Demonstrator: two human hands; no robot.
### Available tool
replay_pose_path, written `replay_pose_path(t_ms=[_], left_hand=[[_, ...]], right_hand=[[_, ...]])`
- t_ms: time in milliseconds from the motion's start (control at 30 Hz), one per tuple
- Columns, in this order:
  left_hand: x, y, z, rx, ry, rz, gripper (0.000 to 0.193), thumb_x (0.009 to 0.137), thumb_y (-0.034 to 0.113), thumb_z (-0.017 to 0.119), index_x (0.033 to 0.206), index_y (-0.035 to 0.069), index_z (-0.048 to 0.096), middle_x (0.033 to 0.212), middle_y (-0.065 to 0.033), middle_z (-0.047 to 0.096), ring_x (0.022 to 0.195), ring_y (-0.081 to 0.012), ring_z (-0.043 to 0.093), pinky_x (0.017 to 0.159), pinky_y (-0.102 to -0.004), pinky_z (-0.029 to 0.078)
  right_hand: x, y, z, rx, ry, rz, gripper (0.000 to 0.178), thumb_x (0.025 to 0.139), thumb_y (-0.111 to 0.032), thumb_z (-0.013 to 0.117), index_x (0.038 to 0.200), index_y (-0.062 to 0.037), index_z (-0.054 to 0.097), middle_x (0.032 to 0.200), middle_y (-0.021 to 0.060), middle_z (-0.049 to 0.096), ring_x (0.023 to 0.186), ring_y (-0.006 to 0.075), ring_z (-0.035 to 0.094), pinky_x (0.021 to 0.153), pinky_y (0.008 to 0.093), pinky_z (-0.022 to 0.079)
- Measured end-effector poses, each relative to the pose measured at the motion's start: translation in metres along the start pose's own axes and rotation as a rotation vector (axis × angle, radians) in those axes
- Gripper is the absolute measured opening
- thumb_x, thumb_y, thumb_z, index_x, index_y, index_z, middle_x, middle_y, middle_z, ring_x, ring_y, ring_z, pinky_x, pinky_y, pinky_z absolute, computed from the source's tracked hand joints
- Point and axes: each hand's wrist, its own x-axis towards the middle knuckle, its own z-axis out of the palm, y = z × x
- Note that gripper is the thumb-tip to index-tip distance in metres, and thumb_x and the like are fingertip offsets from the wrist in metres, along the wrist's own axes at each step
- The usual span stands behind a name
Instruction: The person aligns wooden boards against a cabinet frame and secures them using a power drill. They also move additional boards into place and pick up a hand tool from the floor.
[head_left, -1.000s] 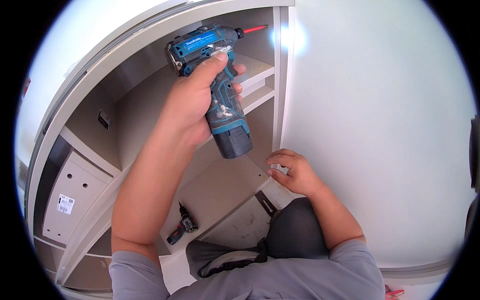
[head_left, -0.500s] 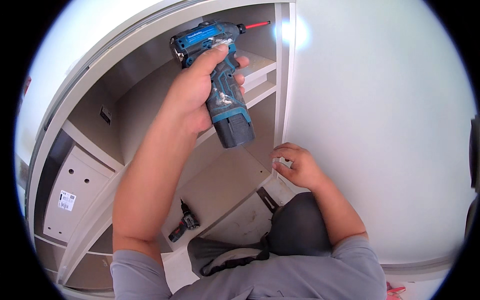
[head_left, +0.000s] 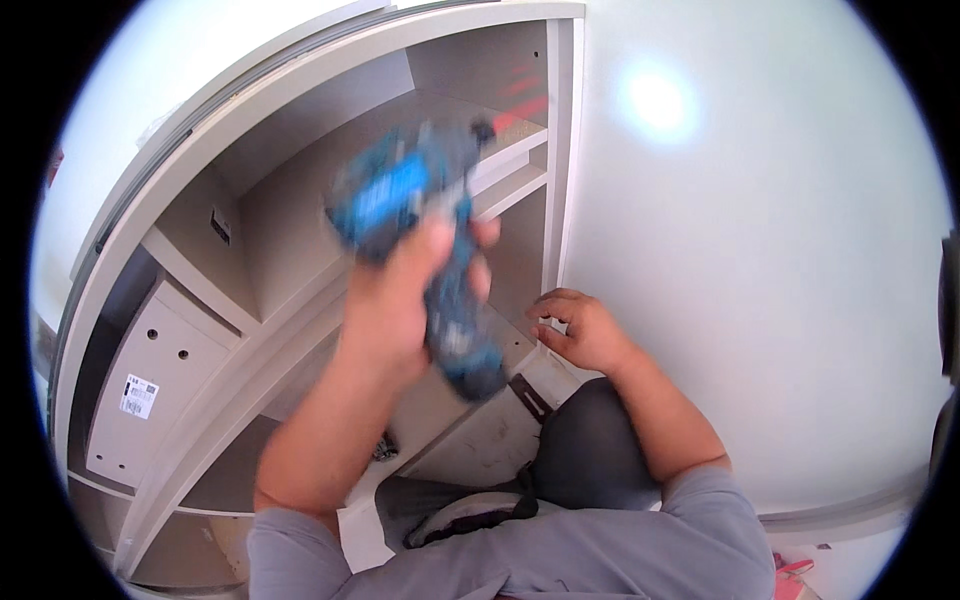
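Fingers of the left hand [head_left: 400, 300] are wrapping fully round the handle of a blue-and-black power driver [head_left: 395, 190], blurred, just left of centre in the upper half of the frame. Its handle is slanting down to the right toward the middle, while its body is running up to the right, the red bit [head_left: 520, 112] pointing at the upper right. The right hand [head_left: 585, 335] is resting right of centre, the power driver lying to its left and above; its fingers are curling loosely with a gap before the thumb, nothing held showing, and whether they are touching the cabinet upright [head_left: 563, 120] cannot be told. Beyond, the cabinet [head_left: 280, 200] is filling the upper left, and a spot of light [head_left: 657, 97] is falling on the pale panel [head_left: 740, 300] at upper right.
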Motion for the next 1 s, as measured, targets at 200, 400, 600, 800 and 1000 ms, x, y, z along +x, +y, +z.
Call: replay_pose_path(t_ms=[200,400,600,800,1000], left_hand=[[-0.168,-0.075,-0.123,0.477,-0.039,-0.149,0.040,0.091,0.011,0.074,0.128,0.003,0.060,0.106,-0.0083,0.071,0.086,-0.0148,0.068,0.075,-0.0306,0.056],[-0.330,-0.122,-0.200,0.649,0.513,-0.522,0.032,0.091,0.007,0.072,0.121,0.002,0.061,0.102,-0.0086,0.073,0.080,-0.0171,0.069,0.073,-0.0333,0.056],[-0.410,-0.138,-0.215,0.376,0.800,-0.604,0.028,0.095,0.010,0.068,0.121,0.001,0.062,0.100,-0.0094,0.073,0.078,-0.0164,0.067,0.072,-0.0333,0.055],[-0.413,-0.154,-0.231,0.394,0.703,-0.642,0.030,0.094,0.010,0.070,0.122,0.002,0.063,0.106,-0.0082,0.073,0.083,-0.0155,0.066,0.075,-0.0323,0.055],[-0.384,-0.170,-0.242,0.356,0.566,-0.603,0.022,0.094,0.008,0.070,0.114,0.000,0.066,0.100,-0.0092,0.074,0.077,-0.0167,0.067,0.072,-0.0319,0.055]], right_hand=[[-0.005,0.008,0.003,0.013,-0.185,0.052,0.025,0.089,-0.025,0.075,0.105,-0.0051,0.073,0.105,0.0153,0.071,0.097,0.0341,0.069,0.085,0.0429,0.055],[-0.018,0.021,0.005,-0.076,-0.570,0.249,0.037,0.091,-0.031,0.074,0.114,-0.0018,0.073,0.107,0.0191,0.073,0.097,0.0352,0.071,0.087,0.0431,0.055],[-0.057,0.034,-0.015,-0.116,-0.369,0.544,0.040,0.092,-0.031,0.071,0.117,0.0001,0.072,0.111,0.0214,0.074,0.103,0.0356,0.071,0.091,0.0419,0.054],[-0.072,0.006,-0.022,-0.085,-0.226,0.690,0.036,0.095,-0.026,0.069,0.120,-0.0002,0.071,0.112,0.0200,0.074,0.105,0.0320,0.071,0.093,0.0408,0.054],[-0.042,-0.021,-0.029,-0.075,-0.314,0.589,0.035,0.096,-0.026,0.070,0.120,-0.0011,0.071,0.113,0.0194,0.074,0.106,0.0302,0.070,0.094,0.0397,0.054]])
